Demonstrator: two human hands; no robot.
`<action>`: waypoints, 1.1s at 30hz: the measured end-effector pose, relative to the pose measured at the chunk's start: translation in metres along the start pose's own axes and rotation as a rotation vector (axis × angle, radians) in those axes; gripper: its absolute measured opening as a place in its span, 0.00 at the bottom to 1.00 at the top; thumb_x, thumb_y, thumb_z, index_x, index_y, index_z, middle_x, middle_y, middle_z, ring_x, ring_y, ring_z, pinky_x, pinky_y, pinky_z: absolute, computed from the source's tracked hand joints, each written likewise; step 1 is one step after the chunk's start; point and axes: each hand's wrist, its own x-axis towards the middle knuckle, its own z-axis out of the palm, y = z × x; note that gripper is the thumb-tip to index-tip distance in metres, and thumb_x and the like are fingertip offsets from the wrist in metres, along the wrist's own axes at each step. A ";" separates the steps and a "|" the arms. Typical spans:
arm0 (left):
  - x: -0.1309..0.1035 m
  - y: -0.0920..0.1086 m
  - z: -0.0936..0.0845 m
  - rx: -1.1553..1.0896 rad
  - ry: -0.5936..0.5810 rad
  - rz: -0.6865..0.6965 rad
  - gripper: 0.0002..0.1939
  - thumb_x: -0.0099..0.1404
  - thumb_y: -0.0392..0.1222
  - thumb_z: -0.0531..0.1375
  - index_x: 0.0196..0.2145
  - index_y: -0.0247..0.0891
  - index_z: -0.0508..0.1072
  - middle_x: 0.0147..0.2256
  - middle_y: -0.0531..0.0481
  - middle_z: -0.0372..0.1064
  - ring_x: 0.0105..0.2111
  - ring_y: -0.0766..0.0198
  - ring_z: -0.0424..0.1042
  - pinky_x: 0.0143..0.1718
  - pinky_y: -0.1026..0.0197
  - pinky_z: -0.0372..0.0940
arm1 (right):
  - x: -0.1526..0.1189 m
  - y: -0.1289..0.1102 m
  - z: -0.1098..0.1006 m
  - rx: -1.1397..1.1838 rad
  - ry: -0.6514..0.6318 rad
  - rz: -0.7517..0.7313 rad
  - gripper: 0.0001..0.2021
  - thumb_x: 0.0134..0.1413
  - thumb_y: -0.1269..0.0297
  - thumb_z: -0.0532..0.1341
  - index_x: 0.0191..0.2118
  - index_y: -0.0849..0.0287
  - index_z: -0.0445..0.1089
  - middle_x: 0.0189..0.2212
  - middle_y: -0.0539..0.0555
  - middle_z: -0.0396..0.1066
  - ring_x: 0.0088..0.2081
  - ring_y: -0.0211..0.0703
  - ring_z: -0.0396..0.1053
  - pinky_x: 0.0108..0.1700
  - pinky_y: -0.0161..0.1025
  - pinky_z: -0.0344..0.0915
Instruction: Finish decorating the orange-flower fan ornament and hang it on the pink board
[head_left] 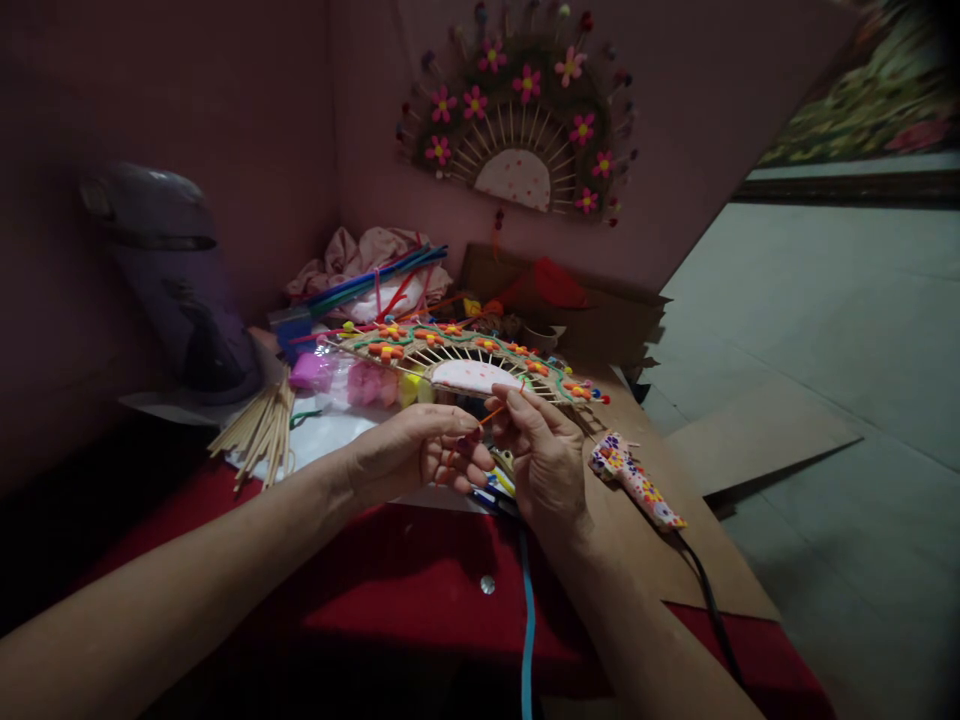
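A thin orange cord (492, 412) runs between my two hands in the middle of the view. My left hand (420, 445) pinches one part of it between thumb and forefinger, with the other fingers loosely curled and a bit of orange hanging by them. Higher up, my right hand (551, 460) grips the cord between thumb and fingertips. Just beyond lies a half-round fan (472, 375) with orange flowers, a green wavy line, thin sticks and a white spotted centre. My right fingers overlap its near edge; whether they touch it I cannot tell.
Wooden sticks (259, 425) and a purple bottle (184, 300) stand left. A flower-patterned glue gun (641, 490) with a black cable lies on cardboard (720, 570) at right. A similar fan (517, 180) hangs on the wall. A blue strip (527, 630) crosses the red cloth (420, 570).
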 end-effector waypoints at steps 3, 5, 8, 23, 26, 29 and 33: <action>0.000 0.001 0.000 0.007 -0.005 -0.003 0.08 0.62 0.38 0.58 0.32 0.28 0.72 0.28 0.41 0.74 0.25 0.62 0.75 0.26 0.65 0.70 | -0.001 -0.002 0.001 0.004 0.001 0.007 0.06 0.45 0.63 0.67 0.30 0.58 0.79 0.25 0.49 0.74 0.21 0.30 0.61 0.24 0.30 0.58; 0.000 0.001 0.000 0.004 -0.013 -0.010 0.09 0.63 0.38 0.57 0.33 0.28 0.72 0.28 0.41 0.75 0.24 0.62 0.75 0.25 0.65 0.69 | -0.002 -0.003 0.001 0.014 -0.001 0.023 0.06 0.45 0.63 0.66 0.30 0.58 0.78 0.25 0.50 0.74 0.21 0.29 0.61 0.23 0.29 0.58; 0.001 0.000 -0.002 -0.004 -0.025 -0.042 0.11 0.64 0.40 0.56 0.36 0.27 0.73 0.28 0.41 0.75 0.25 0.62 0.75 0.26 0.65 0.70 | -0.002 -0.005 0.002 0.033 -0.001 0.062 0.06 0.45 0.63 0.66 0.30 0.59 0.78 0.23 0.50 0.74 0.18 0.28 0.61 0.19 0.28 0.56; 0.004 -0.004 -0.004 -0.011 -0.005 0.002 0.08 0.59 0.38 0.63 0.34 0.29 0.72 0.24 0.46 0.71 0.17 0.71 0.64 0.18 0.70 0.55 | 0.001 -0.011 -0.004 0.161 -0.002 0.134 0.08 0.45 0.61 0.66 0.31 0.59 0.73 0.20 0.46 0.70 0.16 0.27 0.58 0.18 0.27 0.56; 0.003 -0.003 -0.004 -0.002 0.068 -0.009 0.09 0.57 0.35 0.63 0.36 0.30 0.72 0.19 0.53 0.64 0.15 0.75 0.58 0.17 0.71 0.49 | 0.005 -0.012 -0.008 0.199 0.017 0.150 0.08 0.46 0.61 0.65 0.31 0.59 0.73 0.19 0.44 0.68 0.15 0.26 0.56 0.18 0.26 0.54; 0.004 -0.005 -0.003 0.098 0.138 0.010 0.08 0.57 0.36 0.62 0.35 0.30 0.72 0.18 0.54 0.63 0.14 0.74 0.56 0.16 0.70 0.48 | 0.009 -0.013 -0.011 0.196 0.040 0.130 0.08 0.46 0.61 0.66 0.32 0.60 0.73 0.18 0.44 0.67 0.14 0.25 0.54 0.16 0.26 0.51; 0.006 -0.006 -0.001 0.346 0.242 0.040 0.06 0.58 0.39 0.60 0.31 0.31 0.71 0.16 0.54 0.63 0.12 0.74 0.55 0.15 0.69 0.46 | 0.011 -0.016 -0.014 0.161 0.048 0.093 0.08 0.47 0.61 0.65 0.32 0.60 0.72 0.18 0.44 0.67 0.14 0.25 0.53 0.16 0.26 0.50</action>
